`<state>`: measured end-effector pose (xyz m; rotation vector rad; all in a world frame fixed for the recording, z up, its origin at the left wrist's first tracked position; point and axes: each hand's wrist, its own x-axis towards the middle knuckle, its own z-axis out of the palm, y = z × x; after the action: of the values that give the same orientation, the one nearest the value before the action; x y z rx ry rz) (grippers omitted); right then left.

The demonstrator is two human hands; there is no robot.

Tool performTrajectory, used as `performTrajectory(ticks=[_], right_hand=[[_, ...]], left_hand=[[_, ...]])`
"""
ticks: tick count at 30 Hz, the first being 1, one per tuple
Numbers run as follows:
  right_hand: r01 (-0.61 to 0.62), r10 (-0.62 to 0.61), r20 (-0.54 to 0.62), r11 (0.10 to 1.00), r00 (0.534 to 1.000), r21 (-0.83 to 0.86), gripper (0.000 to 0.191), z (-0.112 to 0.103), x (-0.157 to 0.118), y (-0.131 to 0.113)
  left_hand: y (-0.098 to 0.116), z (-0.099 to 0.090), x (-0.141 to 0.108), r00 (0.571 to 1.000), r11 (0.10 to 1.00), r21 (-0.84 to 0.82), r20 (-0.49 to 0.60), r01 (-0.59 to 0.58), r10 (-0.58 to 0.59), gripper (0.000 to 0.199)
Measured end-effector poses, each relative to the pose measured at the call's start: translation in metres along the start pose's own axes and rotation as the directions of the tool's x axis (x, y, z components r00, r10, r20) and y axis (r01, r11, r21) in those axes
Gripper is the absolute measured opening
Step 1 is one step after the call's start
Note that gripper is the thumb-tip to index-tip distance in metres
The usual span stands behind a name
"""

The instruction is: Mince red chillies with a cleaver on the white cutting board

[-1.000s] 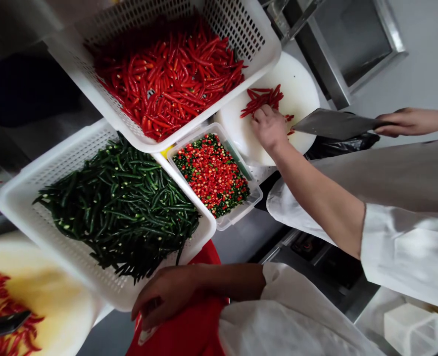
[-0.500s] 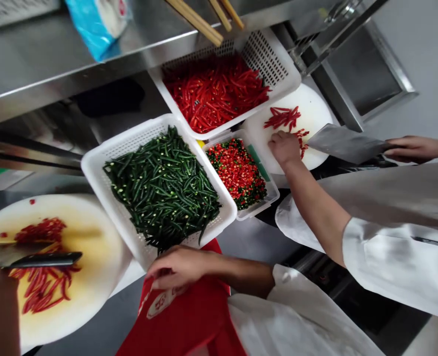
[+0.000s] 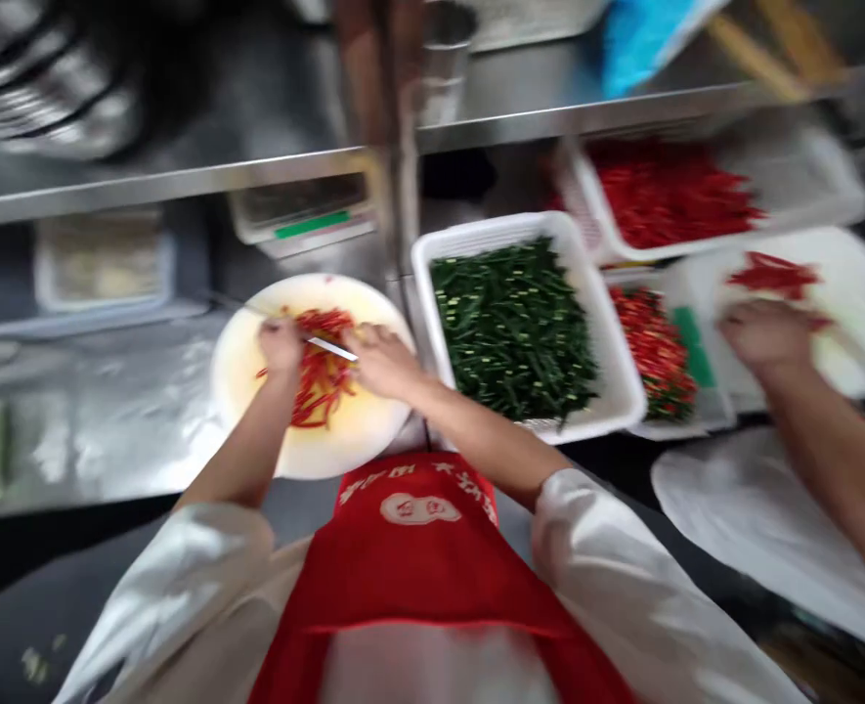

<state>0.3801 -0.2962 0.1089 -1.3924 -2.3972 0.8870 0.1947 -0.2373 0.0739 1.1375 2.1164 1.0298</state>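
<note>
White board (image 3: 329, 455), bare near edge, red chillies (image 3: 321, 396), hands (image 3: 281, 344) (image 3: 384, 362) at knife (image 3: 333, 348) (grip blurred, can't tell)

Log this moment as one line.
left hand: at knife, grip blurred | right hand: at knife, grip blurred | red chilies: on round board | green chilies: basket beside board

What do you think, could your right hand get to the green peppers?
Probably yes. The right hand is over the round board, and the green peppers lie in an open basket right beside it. Only the basket's rim seems between. It's too blurry to tell if the hand holds the knife.
</note>
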Motion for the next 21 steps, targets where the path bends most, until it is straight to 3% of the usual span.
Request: performTrajectory(ticks=[2, 4, 7, 10, 14, 21], right_hand=[[-0.086, 0.091, 0.093, 0.994, 0.991, -0.065, 0.056, 0.015, 0.029, -0.005], [-0.134, 0.151, 0.16, 0.985, 0.976, -0.111, 0.049, 0.025, 0.051, -0.006], [-0.126, 0.153, 0.195, 0.982, 0.969, -0.142, 0.042, 0.026, 0.06, -0.003], [-0.142, 0.179, 0.196, 0.972, 0.964, -0.189, 0.049, 0.022, 0.049, 0.004], [-0.154, 0.201, 0.189, 0.959, 0.961, -0.237, 0.055, 0.023, 0.04, 0.01], [-0.102, 0.164, 0.23, 0.96, 0.959, -0.259, 0.034, 0.023, 0.067, -0.012]], left_hand=[[-0.018, -0.004, 0.02, 0.998, 0.999, 0.016, -0.025, 0.051, -0.051, 0.021], [-0.033, -0.013, 0.037, 0.997, 1.0, 0.006, 0.072, 0.009, -0.01, 0.03], [-0.05, -0.032, 0.045, 0.966, 0.987, 0.003, 0.207, -0.16, 0.156, 0.037], [-0.069, -0.045, 0.042, 0.909, 0.927, 0.101, 0.258, -0.361, 0.326, 0.024], [-0.087, -0.04, 0.042, 0.812, 0.806, 0.235, 0.395, -0.542, 0.431, 0.007], [-0.093, -0.023, 0.045, 0.77, 0.751, 0.247, 0.405, -0.612, 0.493, 0.01]])
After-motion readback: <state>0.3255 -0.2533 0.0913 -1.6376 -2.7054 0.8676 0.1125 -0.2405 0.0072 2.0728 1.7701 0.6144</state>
